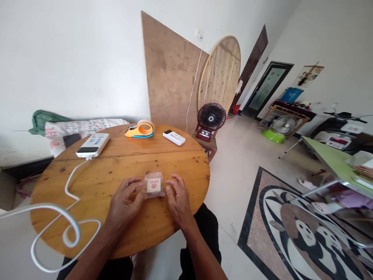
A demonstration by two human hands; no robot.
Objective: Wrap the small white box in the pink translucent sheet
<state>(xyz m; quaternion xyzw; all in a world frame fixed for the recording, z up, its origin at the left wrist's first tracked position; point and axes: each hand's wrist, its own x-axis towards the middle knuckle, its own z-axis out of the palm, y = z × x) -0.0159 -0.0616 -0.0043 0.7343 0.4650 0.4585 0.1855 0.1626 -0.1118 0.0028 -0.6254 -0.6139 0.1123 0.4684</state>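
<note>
A small square packet in clear plastic wrap [154, 185], with a pale label and red print, lies on the round wooden table [186, 167]. My left hand [126, 199] is at its left side, thumb and fingers apart, the tips touching or very close to the wrap. On the other side my right hand [178, 197] rests with fingers parted, a little away from the packet's right edge. Neither hand is closed around it. Behind the packet stands an orange tape dispenser [136, 133] with a roll of tape.
A white power bank [93, 144] with a plugged-in white cable [70, 182] lies at the left, the cable looping past the table's edge. Another white device [174, 137] sits at the back. Beyond are a fan on a chair [211, 118] and a green table [329, 159] with a person beside it.
</note>
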